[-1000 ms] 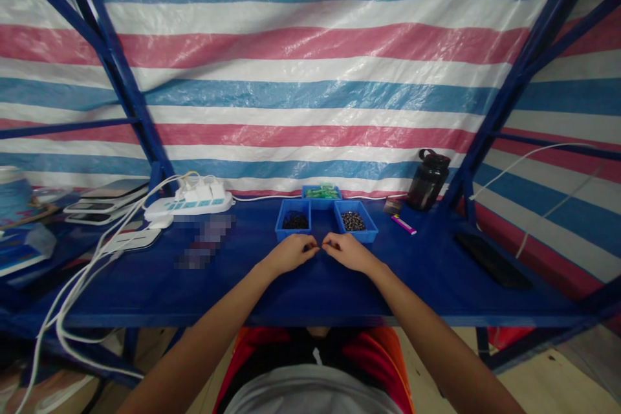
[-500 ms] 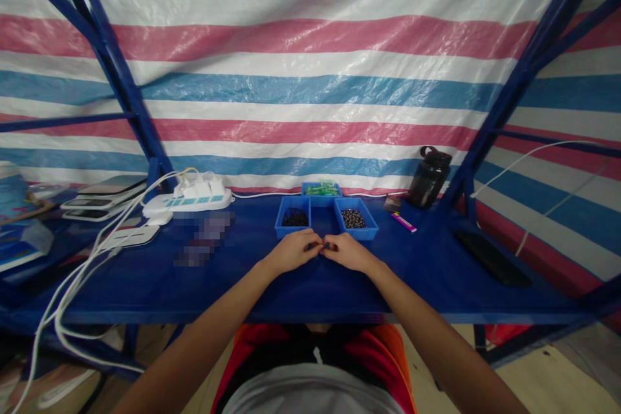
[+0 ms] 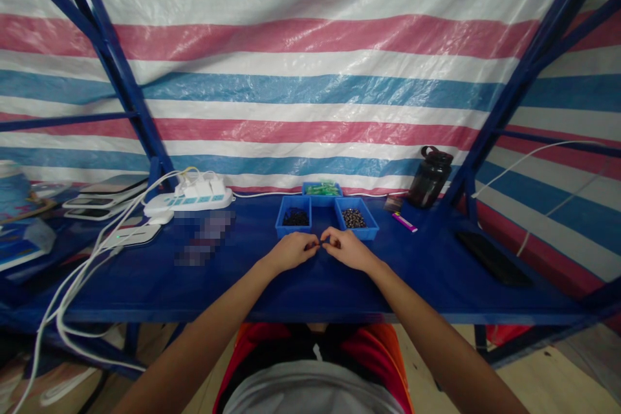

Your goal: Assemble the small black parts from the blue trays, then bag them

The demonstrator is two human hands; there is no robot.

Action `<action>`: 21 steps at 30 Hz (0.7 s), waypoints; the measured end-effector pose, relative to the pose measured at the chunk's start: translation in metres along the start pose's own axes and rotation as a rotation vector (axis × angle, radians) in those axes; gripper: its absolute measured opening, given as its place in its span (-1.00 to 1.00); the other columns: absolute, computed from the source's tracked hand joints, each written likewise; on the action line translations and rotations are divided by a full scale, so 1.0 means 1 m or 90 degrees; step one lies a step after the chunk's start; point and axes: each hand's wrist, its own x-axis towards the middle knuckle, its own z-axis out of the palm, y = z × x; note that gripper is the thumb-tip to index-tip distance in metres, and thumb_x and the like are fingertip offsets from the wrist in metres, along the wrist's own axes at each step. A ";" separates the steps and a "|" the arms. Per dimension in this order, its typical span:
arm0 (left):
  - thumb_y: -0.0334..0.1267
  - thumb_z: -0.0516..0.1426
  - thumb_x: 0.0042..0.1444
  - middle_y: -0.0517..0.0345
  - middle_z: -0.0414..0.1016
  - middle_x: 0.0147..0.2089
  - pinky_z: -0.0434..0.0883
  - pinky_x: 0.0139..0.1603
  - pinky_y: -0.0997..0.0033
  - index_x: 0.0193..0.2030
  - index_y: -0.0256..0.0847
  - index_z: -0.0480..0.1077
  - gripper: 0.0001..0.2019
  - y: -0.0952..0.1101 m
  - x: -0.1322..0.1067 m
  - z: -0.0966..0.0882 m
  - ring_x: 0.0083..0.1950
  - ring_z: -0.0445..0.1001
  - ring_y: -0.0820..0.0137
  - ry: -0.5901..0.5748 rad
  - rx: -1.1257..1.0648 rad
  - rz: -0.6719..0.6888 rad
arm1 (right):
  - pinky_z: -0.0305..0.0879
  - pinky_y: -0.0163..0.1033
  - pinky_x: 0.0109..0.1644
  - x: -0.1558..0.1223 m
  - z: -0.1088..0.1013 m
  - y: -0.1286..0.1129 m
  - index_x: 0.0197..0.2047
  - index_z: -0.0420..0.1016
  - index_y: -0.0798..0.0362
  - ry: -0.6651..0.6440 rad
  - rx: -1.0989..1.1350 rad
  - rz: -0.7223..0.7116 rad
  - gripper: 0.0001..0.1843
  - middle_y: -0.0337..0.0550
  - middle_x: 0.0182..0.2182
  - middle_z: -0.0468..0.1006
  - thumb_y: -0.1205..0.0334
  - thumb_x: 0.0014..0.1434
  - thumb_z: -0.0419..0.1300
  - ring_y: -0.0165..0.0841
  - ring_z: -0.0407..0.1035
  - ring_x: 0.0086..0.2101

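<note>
My left hand [image 3: 292, 250] and my right hand [image 3: 347, 249] rest on the blue table [image 3: 272, 278] with their fingertips pinched together and almost touching. Each pinch holds a tiny dark piece that I cannot make out. Just beyond the hands stand three small blue bins: the left bin [image 3: 294, 218] with black bits, the right bin [image 3: 356, 218] with dark brownish bits, and the back bin [image 3: 321, 190] with green parts.
A white power strip [image 3: 189, 200] with plugs and white cables [image 3: 82, 272] lies at the left. Phones [image 3: 104, 197] are stacked far left. A dark bottle [image 3: 429, 178], a pink lighter [image 3: 403, 222] and a black phone [image 3: 492, 260] sit at the right.
The hands stay pinched together at the same spot; the fingertips have shifted only slightly. Nothing else has moved.
</note>
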 end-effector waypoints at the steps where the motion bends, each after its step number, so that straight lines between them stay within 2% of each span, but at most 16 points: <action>1: -0.23 0.05 0.18 0.19 0.48 -0.38 0.19 -0.40 0.52 -0.25 -0.17 0.45 -0.84 0.000 0.000 0.000 -0.39 0.40 0.42 0.001 0.002 0.000 | 0.04 -0.40 -0.48 0.000 0.000 0.000 -0.18 0.39 0.04 -0.004 0.002 0.001 -0.87 -0.43 -0.65 0.28 0.29 0.18 0.11 -0.50 0.19 -0.60; 4: -0.24 0.05 0.19 0.19 0.48 -0.37 0.20 -0.40 0.52 -0.22 -0.16 0.44 -0.84 0.001 0.000 -0.001 -0.38 0.41 0.42 0.013 0.008 0.003 | 0.03 -0.39 -0.48 -0.001 -0.002 0.000 -0.13 0.39 0.04 -0.001 -0.017 0.014 -0.82 -0.41 -0.63 0.30 0.22 0.18 0.13 -0.49 0.21 -0.58; 7: -0.24 0.05 0.19 0.21 0.48 -0.39 0.19 -0.41 0.52 -0.25 -0.16 0.44 -0.85 0.001 0.000 -0.001 -0.40 0.41 0.43 0.013 0.011 0.002 | 0.04 -0.38 -0.46 -0.001 -0.004 -0.001 -0.16 0.42 0.05 0.005 -0.044 0.022 -0.81 -0.38 -0.61 0.32 0.15 0.22 0.11 -0.47 0.26 -0.56; 11: -0.23 0.07 0.19 0.23 0.47 -0.42 0.19 -0.42 0.53 -0.25 -0.16 0.44 -0.86 0.000 0.001 -0.001 -0.42 0.40 0.43 -0.001 0.011 -0.010 | 0.04 -0.37 -0.46 -0.001 -0.005 -0.002 -0.23 0.44 0.06 -0.006 -0.062 0.020 -0.82 -0.36 -0.62 0.33 0.18 0.26 0.05 -0.48 0.25 -0.57; 15: -0.21 0.05 0.22 0.22 0.47 -0.40 0.20 -0.41 0.52 -0.22 -0.16 0.43 -0.84 0.000 0.001 -0.002 -0.39 0.40 0.43 0.038 0.011 -0.006 | 0.03 -0.38 -0.47 -0.001 -0.004 0.001 -0.24 0.43 0.06 -0.011 -0.071 0.025 -0.87 -0.38 -0.64 0.32 0.23 0.22 0.08 -0.49 0.23 -0.59; 21: -0.24 0.04 0.25 0.18 0.49 -0.28 0.26 -0.31 0.53 -0.15 -0.16 0.43 -0.84 0.008 0.000 -0.006 -0.31 0.42 0.43 0.050 -0.013 0.081 | 0.05 -0.40 -0.46 -0.001 0.001 0.006 -0.28 0.41 0.06 -0.070 -0.065 0.021 -0.93 -0.35 -0.58 0.40 0.26 0.16 0.15 -0.49 0.27 -0.55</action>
